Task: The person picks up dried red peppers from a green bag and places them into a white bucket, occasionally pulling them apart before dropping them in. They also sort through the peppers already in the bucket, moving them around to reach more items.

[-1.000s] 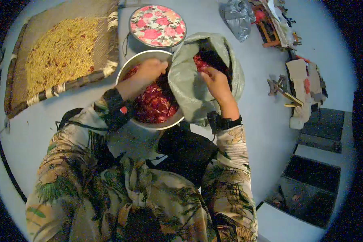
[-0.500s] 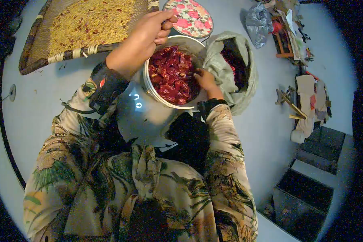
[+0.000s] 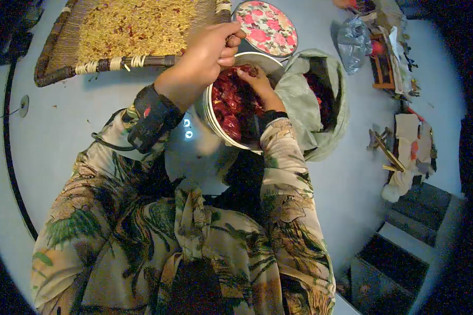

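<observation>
My left hand (image 3: 210, 52) is closed in a fist over the left rim of the white bucket (image 3: 211, 116); whatever it grips is hidden, though something small and dark shows by the thumb. Dried red peppers (image 3: 231, 105) fill much of the bucket. Reaching in from the right, my right hand (image 3: 261, 88) has its thumb and fingers closed on a dark red dried pepper (image 3: 250, 69), partly hidden. An open woven sack (image 3: 300, 100) with more dark red peppers inside stands against the bucket's right side.
A woven tray (image 3: 60, 76) of yellow seeds and red flakes lies at the upper left. Behind the bucket is a round floral-topped seat (image 3: 266, 27). A grey plastic bag (image 3: 352, 43), a wooden frame (image 3: 382, 62) and dark steps (image 3: 394, 257) are on the right.
My right hand has moved from the bucket's right side up and left across the peppers, closer to my left fist. The whole view has shifted slightly; the left fist stays closed.
</observation>
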The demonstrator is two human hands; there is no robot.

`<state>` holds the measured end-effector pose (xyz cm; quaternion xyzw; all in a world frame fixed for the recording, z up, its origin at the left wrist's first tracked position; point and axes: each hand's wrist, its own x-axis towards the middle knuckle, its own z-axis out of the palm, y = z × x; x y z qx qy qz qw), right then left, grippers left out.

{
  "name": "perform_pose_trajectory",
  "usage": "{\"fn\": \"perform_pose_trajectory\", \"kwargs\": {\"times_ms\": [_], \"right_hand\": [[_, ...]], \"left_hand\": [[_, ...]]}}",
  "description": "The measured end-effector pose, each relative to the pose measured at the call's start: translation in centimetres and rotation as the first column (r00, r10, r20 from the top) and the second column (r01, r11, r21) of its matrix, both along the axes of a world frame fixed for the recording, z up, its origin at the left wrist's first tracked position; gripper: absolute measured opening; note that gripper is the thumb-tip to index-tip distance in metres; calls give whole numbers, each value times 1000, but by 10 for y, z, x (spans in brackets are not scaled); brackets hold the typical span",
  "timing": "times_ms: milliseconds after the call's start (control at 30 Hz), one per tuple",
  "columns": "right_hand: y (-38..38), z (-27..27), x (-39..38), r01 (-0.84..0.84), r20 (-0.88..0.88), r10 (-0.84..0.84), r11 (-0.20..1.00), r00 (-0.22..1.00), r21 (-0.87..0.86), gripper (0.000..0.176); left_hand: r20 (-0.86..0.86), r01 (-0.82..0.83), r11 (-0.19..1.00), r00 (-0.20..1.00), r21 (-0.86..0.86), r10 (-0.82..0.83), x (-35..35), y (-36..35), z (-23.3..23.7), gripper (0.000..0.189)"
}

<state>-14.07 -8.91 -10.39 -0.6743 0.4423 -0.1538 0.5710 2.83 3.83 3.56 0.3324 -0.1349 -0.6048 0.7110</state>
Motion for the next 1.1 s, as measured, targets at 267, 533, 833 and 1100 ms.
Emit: {"fn": "perform_pose_trajectory", "kwargs": {"times_ms": [267,533,833,1100], "right_hand": [[4,-23,21,17,-45,-23,991,999,-133,86],[35,-11,20,-365,-391,222,867,893,-340,99],[45,-21,25,-358,-534,147,879,832,-316,101],[38,-48,33,-297,-521,30,848,853,-438,81]], "left_hand": [[-10,14,1000,1000,17,-14,0,-5,1,19],[-20,-1,1000,1000,29,2,-7,-14,5,20],[-28,21,999,999,37,-19,-7,-18,1,20],[3,12,999,1000,30,-12,-8,-15,7,19]]}}
